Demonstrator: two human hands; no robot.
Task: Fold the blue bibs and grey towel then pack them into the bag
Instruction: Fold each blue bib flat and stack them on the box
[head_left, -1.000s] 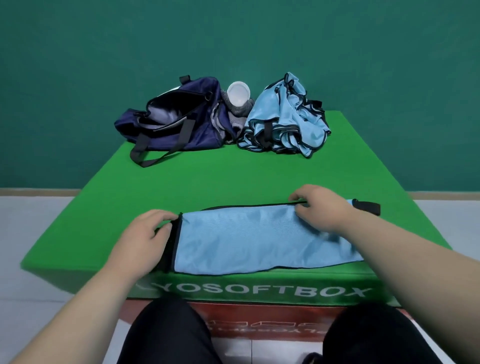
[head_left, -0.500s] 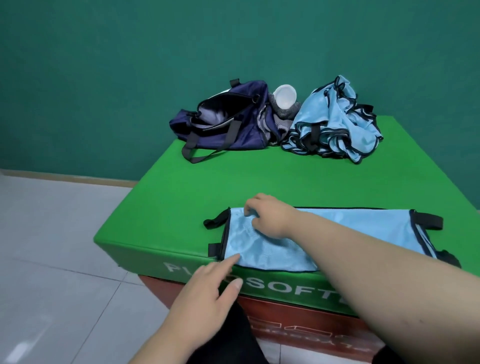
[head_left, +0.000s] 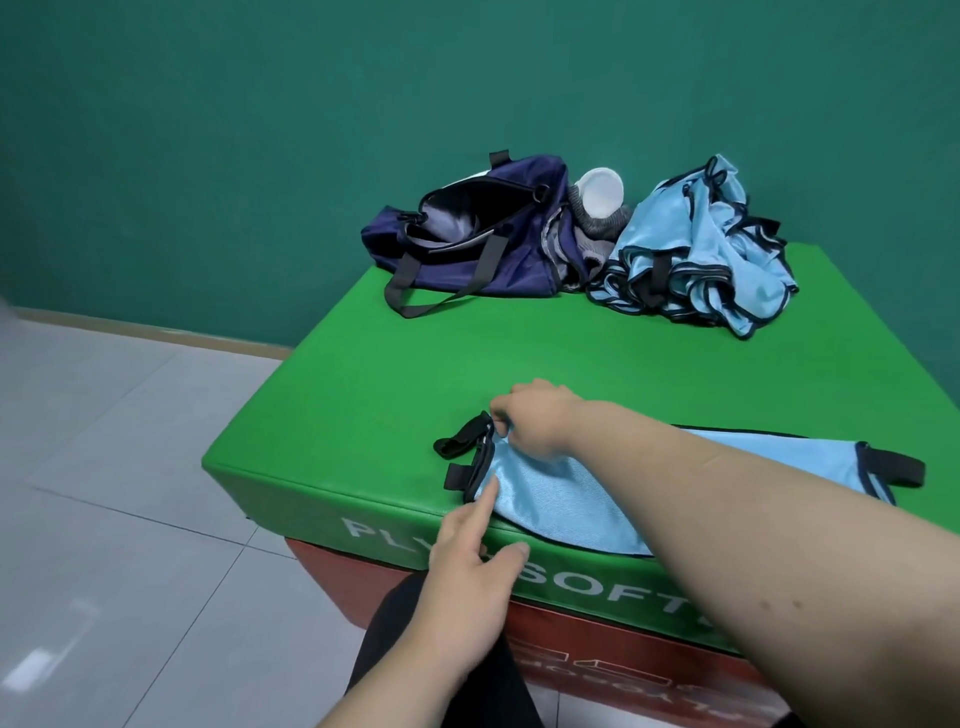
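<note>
While the right hand (head_left: 535, 423) pinches the left end of the blue bib (head_left: 571, 493), the left hand (head_left: 467, 566) touches its near corner with a straight forefinger.

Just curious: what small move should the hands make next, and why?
Probably fold the blue bib's left end over to its right: the right hand pinches that edge, the left hand touches the near corner, and the bib lies as a long strip.
</note>
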